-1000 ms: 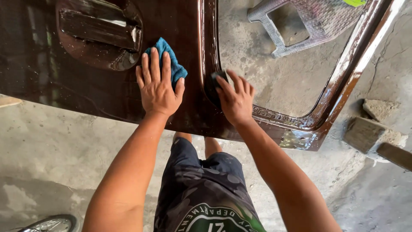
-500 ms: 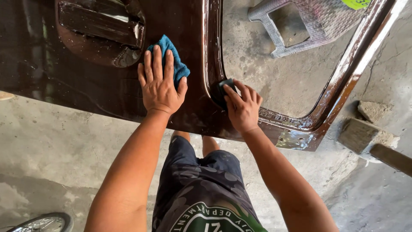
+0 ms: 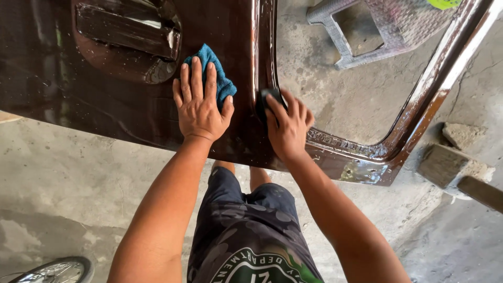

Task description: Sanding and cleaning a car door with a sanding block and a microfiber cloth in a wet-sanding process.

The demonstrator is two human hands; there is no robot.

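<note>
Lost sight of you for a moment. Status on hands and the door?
Left hand flat on blue cloth. Right hand presses dark pad on the wet brown car door, by its window frame. Nothing in the way.

The car door panel (image 3: 105, 105) is a glossy dark brown, wet-looking; the cloth (image 3: 220, 78) is teal blue; the pad (image 3: 264, 102) seems black, though mostly hidden. The shorts (image 3: 246, 236) carry grey camouflage; the stool (image 3: 377, 31) is grey with a woven pattern.

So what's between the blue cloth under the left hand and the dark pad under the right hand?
In the head view, only wet glossy brown door panel and its raised window-frame edge separate the blue cloth from the dark pad.
</note>
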